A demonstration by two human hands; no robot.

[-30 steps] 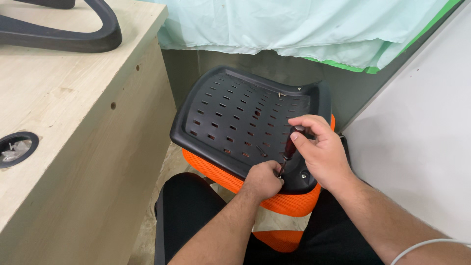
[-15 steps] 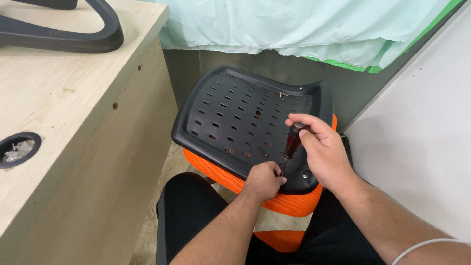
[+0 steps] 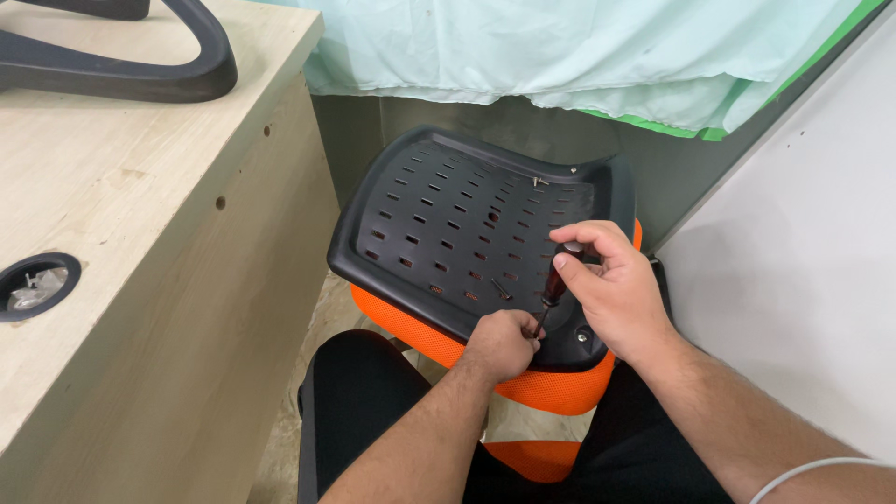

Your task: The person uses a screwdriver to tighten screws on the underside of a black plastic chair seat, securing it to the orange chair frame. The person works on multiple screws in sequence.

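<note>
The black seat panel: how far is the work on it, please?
Done: one screw already sits in the near right corner of the black seat panel. In hand: the right hand grips a dark-handled screwdriver; the left hand steadies its tip at the near edge. Left: a loose screw lies on the panel, another near the far edge.

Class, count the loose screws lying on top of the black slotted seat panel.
2: one screw near the panel's front, beside the left hand; another at the far edge. Hands may hide more.
</note>
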